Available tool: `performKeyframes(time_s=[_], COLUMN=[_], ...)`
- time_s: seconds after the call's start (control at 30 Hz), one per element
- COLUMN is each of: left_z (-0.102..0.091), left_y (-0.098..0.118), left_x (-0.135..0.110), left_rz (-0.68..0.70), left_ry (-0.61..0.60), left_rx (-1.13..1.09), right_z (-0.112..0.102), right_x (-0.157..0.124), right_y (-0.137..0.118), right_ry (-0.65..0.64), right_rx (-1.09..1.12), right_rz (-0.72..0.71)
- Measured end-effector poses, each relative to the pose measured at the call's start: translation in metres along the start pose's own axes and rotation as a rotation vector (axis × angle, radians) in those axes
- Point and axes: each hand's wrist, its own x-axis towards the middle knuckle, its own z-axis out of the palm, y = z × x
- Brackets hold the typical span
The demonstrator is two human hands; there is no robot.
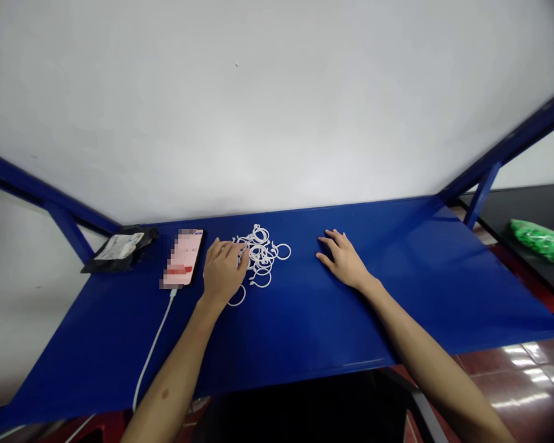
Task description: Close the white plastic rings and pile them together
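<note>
Blue tabletop (pixel 300 326), heaped thin white rings (pixel 259 253), left hand (pixel 223 269) over them, grip unclear, right hand (pixel 345 259) splayed

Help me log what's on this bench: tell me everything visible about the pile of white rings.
The pile of white rings is a loose tangle of thin loops, apparently plastic, some with a small knob on the rim. They lie overlapping on the blue table, a few spreading out at the edges. The left hand covers the pile's left side, seemingly touching it and hiding some rings, so I can't count them exactly.
</note>
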Motion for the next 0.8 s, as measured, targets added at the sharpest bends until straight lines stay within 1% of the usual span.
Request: performKeyframes(time_s=[0.07, 0.17, 0.43, 0.57, 0.67, 0.73, 0.8], left_z=[0.000, 0.001, 0.002, 0.008, 0.020, 0.028, 0.034], left_y=[-0.005, -0.005, -0.010, -0.006, -0.003, -0.002, -0.002], left_x=[-0.001, -0.001, 0.007, 0.023, 0.039, 0.050, 0.057], left_rz=[-0.052, -0.101, -0.190, -0.202, -0.262, -0.309, -0.329], left_ry=[-0.026, -0.058, -0.074, -0.075, -0.149, -0.197, -0.196], left_rx=[0.006, 0.010, -0.011, 0.002, 0.030, 0.008, -0.021], right_z=[0.000, 0.001, 0.001, 0.002, 0.001, 0.001, 0.001], right_x=[0.000, 0.000, 0.000, 0.000, 0.001, 0.001, 0.001], right_y=[0.001, 0.001, 0.000, 0.000, -0.001, -0.001, -0.001], right_ry=[-0.001, -0.003, 0.006, -0.007, -0.010, -0.012, -0.014], right_rx=[0.008, 0.014, 0.016, 0.015, 0.015, 0.013, 0.011], right_rz=[-0.002, -0.001, -0.005, -0.005, -0.004, -0.003, 0.000])
